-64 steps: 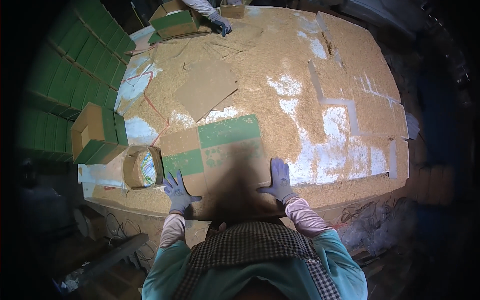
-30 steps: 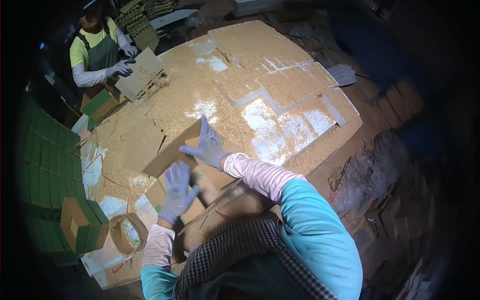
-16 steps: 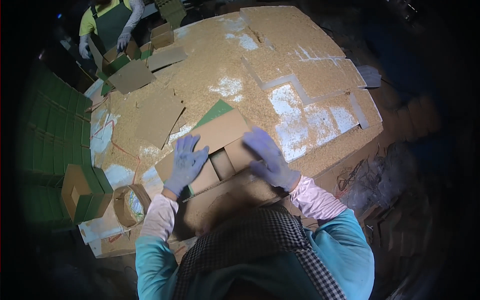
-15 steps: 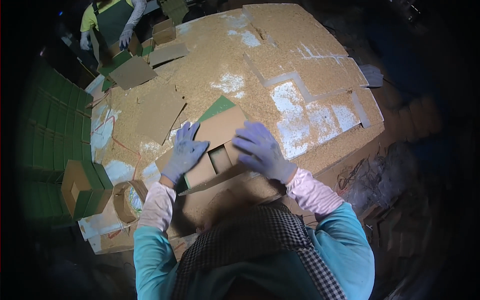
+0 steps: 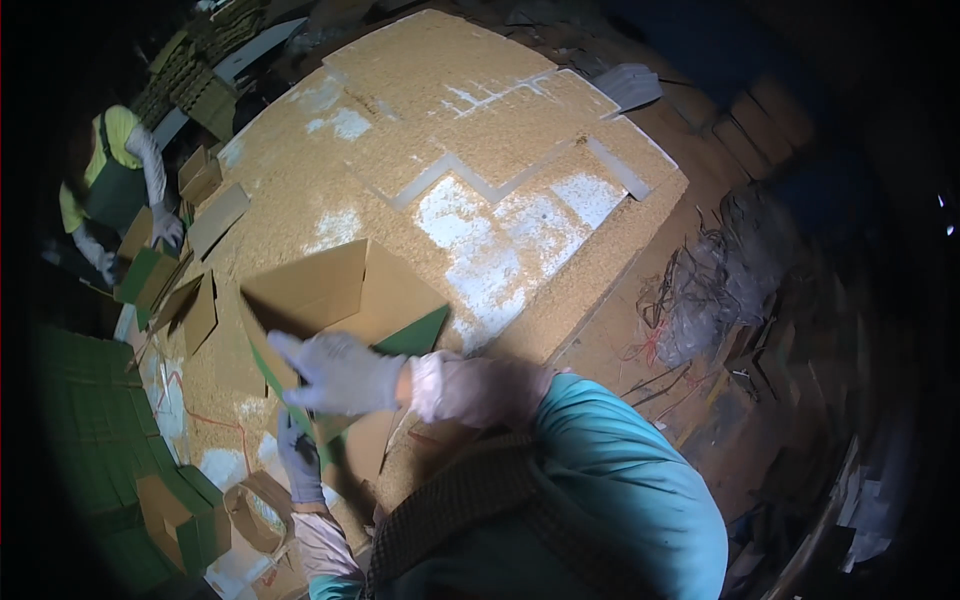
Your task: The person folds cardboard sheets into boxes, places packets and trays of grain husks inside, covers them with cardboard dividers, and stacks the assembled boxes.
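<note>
A cardboard box [image 5: 390, 300], brown inside and green outside, stands in front of me with its top open and flaps raised. My right hand [image 5: 345, 373], in a pale grey-purple glove, reaches across the near side of the box. Its fingers are stretched out and apart at the left wall. Lower down, my left hand [image 5: 300, 460], gloved alike, grips the box's near left corner by a green panel; its thumb is partly hidden.
Crumbly tan material covers most of the table [image 5: 420, 110]. At left are a folded cardboard piece [image 5: 190, 310], a green-brown box [image 5: 185, 520], a brown cardboard ring [image 5: 258, 510] and green stacks [image 5: 85, 430]. A co-worker [image 5: 120, 180] handles boxes at far left. Plastic and cords [image 5: 700, 290] lie right.
The box, flat-topped under both hands before, now stands open upward. My right hand has crossed to the left, and my left hand has dropped lower. The whole view has turned.
</note>
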Tool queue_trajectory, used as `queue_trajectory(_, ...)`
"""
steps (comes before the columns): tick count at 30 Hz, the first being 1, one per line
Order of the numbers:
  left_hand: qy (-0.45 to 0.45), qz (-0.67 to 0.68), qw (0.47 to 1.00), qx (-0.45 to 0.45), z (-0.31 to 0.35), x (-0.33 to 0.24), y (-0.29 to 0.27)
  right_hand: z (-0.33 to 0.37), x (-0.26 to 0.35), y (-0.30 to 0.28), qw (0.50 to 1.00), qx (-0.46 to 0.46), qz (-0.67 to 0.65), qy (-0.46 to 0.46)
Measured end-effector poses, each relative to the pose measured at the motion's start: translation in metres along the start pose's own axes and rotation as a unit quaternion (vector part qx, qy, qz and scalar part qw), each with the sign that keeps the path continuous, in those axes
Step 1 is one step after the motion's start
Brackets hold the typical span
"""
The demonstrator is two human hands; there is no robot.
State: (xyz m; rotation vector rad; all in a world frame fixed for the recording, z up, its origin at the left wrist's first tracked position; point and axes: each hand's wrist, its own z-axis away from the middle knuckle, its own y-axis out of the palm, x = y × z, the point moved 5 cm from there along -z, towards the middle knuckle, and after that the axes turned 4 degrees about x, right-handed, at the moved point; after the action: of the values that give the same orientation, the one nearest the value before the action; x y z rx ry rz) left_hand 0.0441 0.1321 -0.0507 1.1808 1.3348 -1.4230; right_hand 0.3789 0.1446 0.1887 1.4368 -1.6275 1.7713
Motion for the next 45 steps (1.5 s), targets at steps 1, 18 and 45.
queue_trajectory(1,-0.153,0.413,0.897,-0.023,-0.013,-0.008,0.025,-0.002,-0.035,0.046,0.992,-0.058,0.082,-0.081)
queue_trajectory(18,-0.149,-0.104,0.971,-0.157,0.014,-0.036,0.031,0.457,-0.634,-0.439,0.723,-0.486,-0.143,0.47)
queue_trajectory(45,-0.027,-0.064,0.981,-0.183,-0.026,-0.035,0.069,0.046,-0.097,-0.075,0.967,0.011,-0.203,0.155)
